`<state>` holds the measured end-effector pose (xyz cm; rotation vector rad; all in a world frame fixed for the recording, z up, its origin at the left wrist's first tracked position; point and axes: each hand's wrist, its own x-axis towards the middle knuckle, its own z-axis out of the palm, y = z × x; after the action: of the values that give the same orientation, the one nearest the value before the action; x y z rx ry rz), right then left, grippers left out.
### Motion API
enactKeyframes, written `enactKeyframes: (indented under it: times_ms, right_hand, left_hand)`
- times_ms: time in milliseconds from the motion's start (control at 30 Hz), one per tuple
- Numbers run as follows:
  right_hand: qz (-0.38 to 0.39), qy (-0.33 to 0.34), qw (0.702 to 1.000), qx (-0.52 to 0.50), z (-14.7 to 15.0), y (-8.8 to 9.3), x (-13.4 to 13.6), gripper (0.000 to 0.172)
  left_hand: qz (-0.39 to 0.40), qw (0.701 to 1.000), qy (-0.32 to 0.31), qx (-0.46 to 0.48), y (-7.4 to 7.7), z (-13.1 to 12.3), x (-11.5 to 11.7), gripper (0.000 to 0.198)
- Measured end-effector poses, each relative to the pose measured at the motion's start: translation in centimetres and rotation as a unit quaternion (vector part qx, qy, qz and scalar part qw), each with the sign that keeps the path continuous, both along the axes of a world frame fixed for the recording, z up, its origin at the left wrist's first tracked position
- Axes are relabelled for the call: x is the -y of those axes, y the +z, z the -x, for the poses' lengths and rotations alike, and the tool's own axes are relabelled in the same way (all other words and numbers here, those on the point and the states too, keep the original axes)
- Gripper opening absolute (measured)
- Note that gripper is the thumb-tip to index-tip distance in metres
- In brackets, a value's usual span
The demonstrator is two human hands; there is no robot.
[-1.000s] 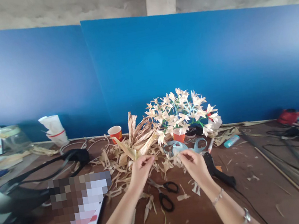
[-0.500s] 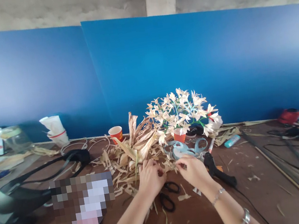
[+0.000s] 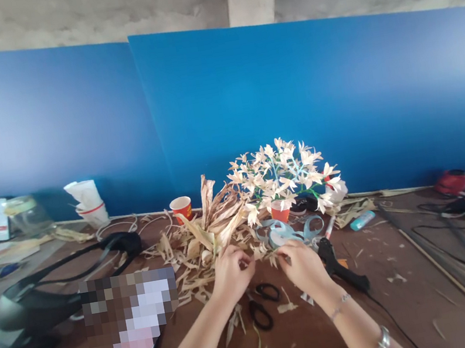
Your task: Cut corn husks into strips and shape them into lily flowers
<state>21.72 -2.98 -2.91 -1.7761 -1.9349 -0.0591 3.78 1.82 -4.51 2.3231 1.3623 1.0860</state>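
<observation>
My left hand (image 3: 234, 271) and my right hand (image 3: 302, 264) face each other low over the table, each closed in a pinch. Between their fingertips is a small pale husk flower (image 3: 267, 255), touched from both sides; its finer parts are too small to make out. Black-handled scissors (image 3: 261, 314) lie just below the hands, their blades largely hidden by my left hand. Beside my right wrist rests a black glue gun (image 3: 346, 272). Behind the hands, a bunch of pale husk flowers (image 3: 281, 174) on green and blue stems stands in an orange cup (image 3: 280, 211).
Dry corn husks (image 3: 218, 224) and scraps spread behind my left hand. Light blue ribbon (image 3: 284, 232) lies behind my right. A red paper cup (image 3: 182, 208) stands farther back. At left are a blurred-out phone (image 3: 143, 319) and a black-strapped headset (image 3: 21, 322); thin rods (image 3: 456, 282) lie right.
My hands stay almost in place, with the left fingers slightly shifted and the small flower showing more clearly between them. The whole view has moved very slightly.
</observation>
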Motion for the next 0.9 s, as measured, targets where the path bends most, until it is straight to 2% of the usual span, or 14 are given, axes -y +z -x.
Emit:
enactKeyframes:
  times_ms: [167,333,467,567,700,800,900]
  right_hand:
    - [-0.032,-0.002,0.999,-0.016,0.0,-0.2,-0.1,0.025]
    - [-0.076,0.005,0.997,-0.032,-0.1,-0.3,-0.3,0.024]
    - [-0.079,0.019,0.995,-0.059,0.1,0.0,0.0,0.023]
    - [-0.051,0.053,0.993,-0.09,0.8,0.6,0.5,0.024]
    - [0.053,0.142,0.986,-0.072,2.5,1.5,1.7,0.021]
    - [0.129,0.14,0.981,-0.022,3.5,1.7,2.7,0.012]
    - [0.151,0.127,0.98,-0.01,4.0,1.4,3.2,0.021]
  left_hand:
    - [0.0,0.999,-0.036,0.006,-0.2,-0.2,0.1,0.01]
    - [-0.008,0.996,-0.035,0.081,0.1,0.3,-0.5,0.013]
    - [-0.013,0.987,-0.024,0.156,1.1,1.4,-0.9,0.016]
    - [0.0,0.978,0.027,0.205,2.1,3.0,-1.5,0.025]
    - [0.053,0.96,0.119,0.249,2.9,5.8,-3.3,0.031]
    - [0.08,0.969,0.133,0.19,3.3,7.7,-5.1,0.027]
    - [0.063,0.981,0.173,0.068,4.0,9.1,-6.4,0.024]
